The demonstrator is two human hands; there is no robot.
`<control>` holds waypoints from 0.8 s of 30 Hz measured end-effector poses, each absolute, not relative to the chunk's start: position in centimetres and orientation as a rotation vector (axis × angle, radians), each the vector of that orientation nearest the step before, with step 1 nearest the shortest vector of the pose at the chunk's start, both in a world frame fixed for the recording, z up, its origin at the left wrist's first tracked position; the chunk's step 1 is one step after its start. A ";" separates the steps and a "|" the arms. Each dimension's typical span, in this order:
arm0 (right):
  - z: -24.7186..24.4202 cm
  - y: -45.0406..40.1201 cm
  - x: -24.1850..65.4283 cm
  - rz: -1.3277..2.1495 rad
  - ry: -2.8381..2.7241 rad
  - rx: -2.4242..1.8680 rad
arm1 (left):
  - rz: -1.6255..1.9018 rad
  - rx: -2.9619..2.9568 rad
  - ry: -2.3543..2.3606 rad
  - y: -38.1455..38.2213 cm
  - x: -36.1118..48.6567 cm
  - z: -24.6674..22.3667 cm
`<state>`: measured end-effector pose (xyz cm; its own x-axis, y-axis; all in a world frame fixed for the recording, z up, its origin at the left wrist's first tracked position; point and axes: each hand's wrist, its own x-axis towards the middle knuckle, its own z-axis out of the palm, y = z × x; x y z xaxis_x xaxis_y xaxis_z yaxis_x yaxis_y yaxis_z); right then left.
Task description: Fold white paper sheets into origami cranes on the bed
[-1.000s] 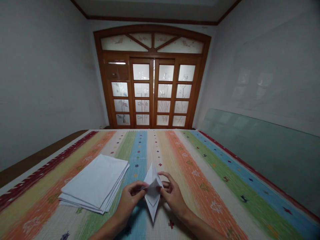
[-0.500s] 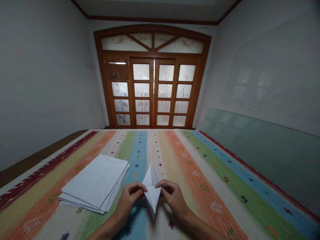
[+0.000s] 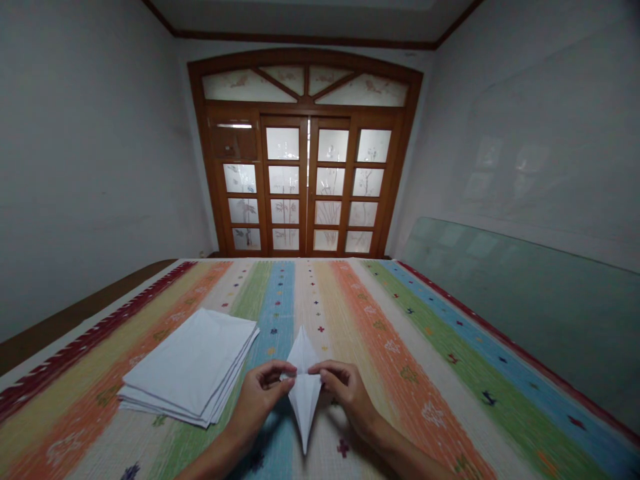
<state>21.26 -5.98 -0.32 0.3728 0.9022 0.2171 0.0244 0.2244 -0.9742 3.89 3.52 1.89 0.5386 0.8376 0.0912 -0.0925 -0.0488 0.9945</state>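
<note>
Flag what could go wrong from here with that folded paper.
The left hand and right hand pinch the folded white paper from either side, so uneven pull could skew or mis-crease it. The striped cover beneath looks soft and textured, probably a poor surface for pressing sharp folds. The loose stack of white sheets sits close to the left hand, which could nudge it out of line.

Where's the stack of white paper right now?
In the head view, the white paper stack lies on the striped woven cover, left of the left hand and the folded paper.
</note>
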 end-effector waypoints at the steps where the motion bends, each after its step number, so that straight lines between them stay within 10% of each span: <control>1: -0.4 -5.8 21.3 0.774 -0.993 -1.197 | 0.861 1.427 0.686 3.6 3.9 1.8; 24: -0.2 -6.1 19.1 0.760 -0.954 -1.147 | 0.886 1.480 0.669 2.0 4.3 1.3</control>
<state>19.15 -6.09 -0.16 0.4145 0.8821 0.2239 -0.0209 0.2551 -0.9667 4.31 1.95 1.29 0.5406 0.8294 0.1408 -0.0911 -0.1087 0.9899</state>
